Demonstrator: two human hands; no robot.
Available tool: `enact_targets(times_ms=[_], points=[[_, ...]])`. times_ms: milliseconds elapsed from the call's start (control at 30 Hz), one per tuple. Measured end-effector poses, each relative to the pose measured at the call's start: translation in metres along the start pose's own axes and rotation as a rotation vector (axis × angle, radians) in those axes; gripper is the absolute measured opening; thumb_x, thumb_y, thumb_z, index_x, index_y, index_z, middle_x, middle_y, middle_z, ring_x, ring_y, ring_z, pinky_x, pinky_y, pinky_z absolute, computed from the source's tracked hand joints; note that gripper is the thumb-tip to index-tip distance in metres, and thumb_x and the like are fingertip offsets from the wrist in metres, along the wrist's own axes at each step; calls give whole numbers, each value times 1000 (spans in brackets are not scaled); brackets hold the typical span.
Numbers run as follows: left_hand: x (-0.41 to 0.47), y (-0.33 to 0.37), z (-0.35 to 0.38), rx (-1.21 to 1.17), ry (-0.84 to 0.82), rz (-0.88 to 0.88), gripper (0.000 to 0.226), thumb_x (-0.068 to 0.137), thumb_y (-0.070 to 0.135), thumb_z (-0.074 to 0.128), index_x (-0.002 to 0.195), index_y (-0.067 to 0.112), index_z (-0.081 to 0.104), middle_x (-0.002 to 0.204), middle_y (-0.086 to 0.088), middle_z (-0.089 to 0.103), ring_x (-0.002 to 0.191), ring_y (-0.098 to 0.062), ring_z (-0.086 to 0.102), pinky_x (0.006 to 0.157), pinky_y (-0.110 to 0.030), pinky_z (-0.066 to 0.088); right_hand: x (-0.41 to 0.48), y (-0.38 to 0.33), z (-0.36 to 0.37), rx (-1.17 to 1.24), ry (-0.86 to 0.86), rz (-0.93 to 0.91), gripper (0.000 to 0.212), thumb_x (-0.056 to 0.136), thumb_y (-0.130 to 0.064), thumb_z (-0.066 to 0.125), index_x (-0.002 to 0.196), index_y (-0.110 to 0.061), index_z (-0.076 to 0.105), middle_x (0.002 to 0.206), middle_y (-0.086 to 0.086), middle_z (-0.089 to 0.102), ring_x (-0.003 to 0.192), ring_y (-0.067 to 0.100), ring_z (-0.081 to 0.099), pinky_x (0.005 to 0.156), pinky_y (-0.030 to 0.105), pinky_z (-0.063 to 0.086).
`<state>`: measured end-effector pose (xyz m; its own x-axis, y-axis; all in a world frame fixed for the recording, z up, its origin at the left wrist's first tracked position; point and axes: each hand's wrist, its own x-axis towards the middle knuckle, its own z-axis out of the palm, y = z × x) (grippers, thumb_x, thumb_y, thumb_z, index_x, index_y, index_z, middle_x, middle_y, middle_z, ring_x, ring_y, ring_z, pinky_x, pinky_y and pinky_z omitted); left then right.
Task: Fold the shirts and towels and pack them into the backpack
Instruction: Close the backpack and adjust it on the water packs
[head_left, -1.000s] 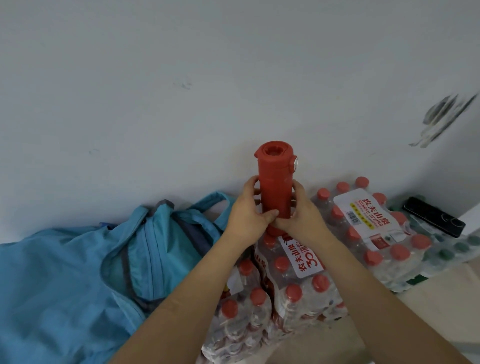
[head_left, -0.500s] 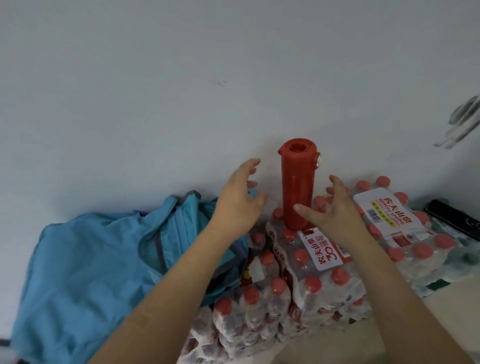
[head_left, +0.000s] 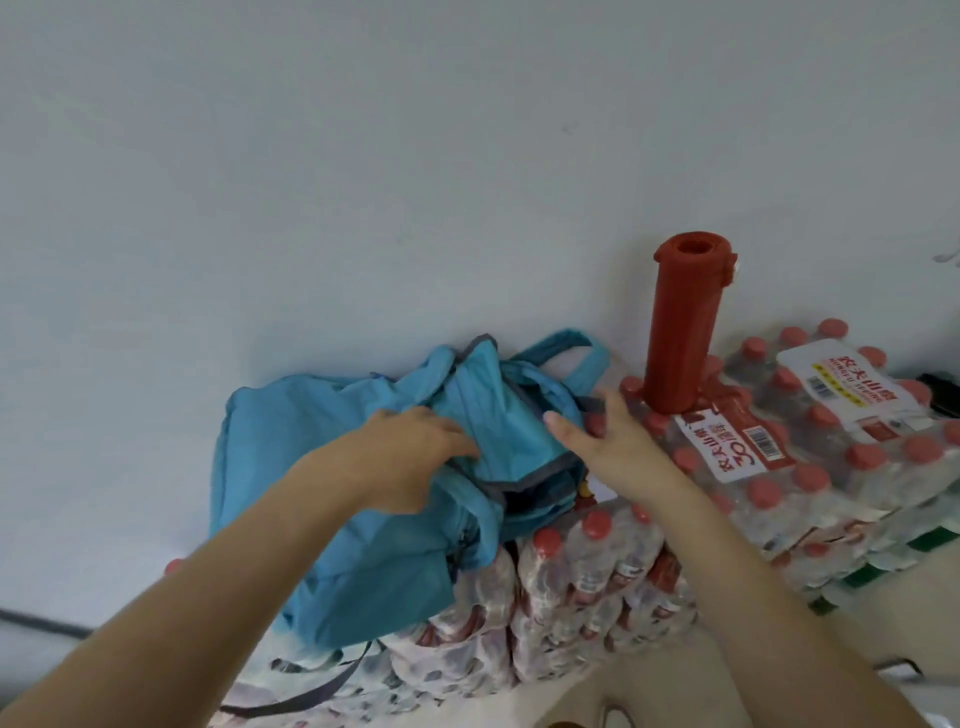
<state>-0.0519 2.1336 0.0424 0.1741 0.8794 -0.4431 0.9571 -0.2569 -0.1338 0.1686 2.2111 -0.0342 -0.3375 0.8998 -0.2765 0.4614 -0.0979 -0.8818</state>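
On water-bottle packs (head_left: 597, 571), backpack (head_left: 363, 571) seemingly gripped by left fingers (head_left: 451, 437); right fingers (head_left: 563, 425) spread beside

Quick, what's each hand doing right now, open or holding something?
Left hand: fingers curled into the blue backpack fabric, gripping it.
Right hand: open, fingers straight, holding nothing.

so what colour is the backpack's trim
The trim is dark grey on the blue backpack; head view.

A red flask (head_left: 680, 332) stands upright on shrink-wrapped water-bottle packs (head_left: 831, 467) by a wall (head_left: 363, 156).
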Motion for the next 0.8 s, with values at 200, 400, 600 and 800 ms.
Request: enact_targets(times_ms=[200,400,600,800], points=[[22,-14,17,-101,369,99,19,89,24,54,104,27,66,100,8,67,101,-18,58,87,-41,44,7,-3,47,51,-46,73,96,79,-33,76,150,-20,13,147,4,39,127,23,45,104,35,40],[39,18,-18,27,579,234,20,95,26,46,111,23,58,102,3,61,99,-18,54,87,-38,33,11,5,43,-7,189,168,82,75,-60,60,141,-21,31,126,-1,52,116,30,53,96,37,43],[69,23,-18,13,369,297,23,87,44,60,87,22,57,79,6,56,87,-19,56,73,-29,30,18,16,52,599,20,261,71,78,-73,54,129,-23,53,129,4,60,111,26,61,99,46,47],[89,12,-12,-229,372,309,67,77,35,73,134,24,39,99,5,65,87,-18,59,77,-34,45,10,-4,44,565,-136,-88,83,70,-30,84,140,-24,41,134,-2,54,122,12,53,103,35,44]])
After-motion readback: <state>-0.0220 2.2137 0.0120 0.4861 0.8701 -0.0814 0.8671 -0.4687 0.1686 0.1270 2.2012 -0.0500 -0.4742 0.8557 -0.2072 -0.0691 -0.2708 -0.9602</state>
